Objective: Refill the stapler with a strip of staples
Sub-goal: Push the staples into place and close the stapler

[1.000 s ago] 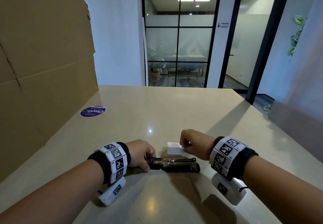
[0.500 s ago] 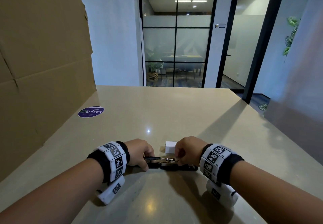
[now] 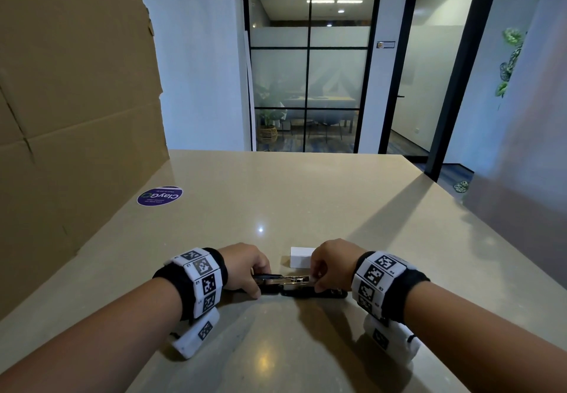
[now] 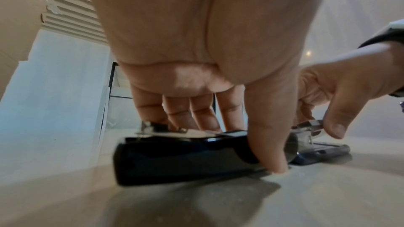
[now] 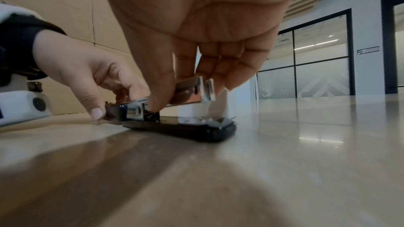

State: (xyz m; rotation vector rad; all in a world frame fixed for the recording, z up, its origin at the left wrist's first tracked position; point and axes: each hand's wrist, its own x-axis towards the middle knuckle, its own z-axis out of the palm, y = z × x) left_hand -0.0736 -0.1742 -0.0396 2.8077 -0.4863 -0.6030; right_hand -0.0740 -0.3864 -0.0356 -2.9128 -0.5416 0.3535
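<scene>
black plastic and chrome: the stapler (image 3: 302,285) lies folded open on the table (image 3: 306,202), long axis running left to right between the two hands.
head view, left hand (image 3: 245,268): fingers curled down over the left end of the stapler, pinning it to the table.
head view, right hand (image 3: 329,265): fingers bunched at the right end of the chrome rail (image 3: 293,279); a small white box (image 3: 302,256) sits just beyond these fingers.
left wrist view: four fingers (image 4: 181,110) lie over the black top half, the thumb (image 4: 270,137) clamps its near side, tip on the table; the rail leaves the fingers to the right, toward the other hand.
right wrist view: thumb (image 5: 157,89) and fingers pinch the rail (image 5: 192,89), which tilts up off the black base (image 5: 186,128); whether a staple strip lies between them i cannot tell.
what the next move turns on: probably seating staples along the rail's length; the right hand is the one on it.
</scene>
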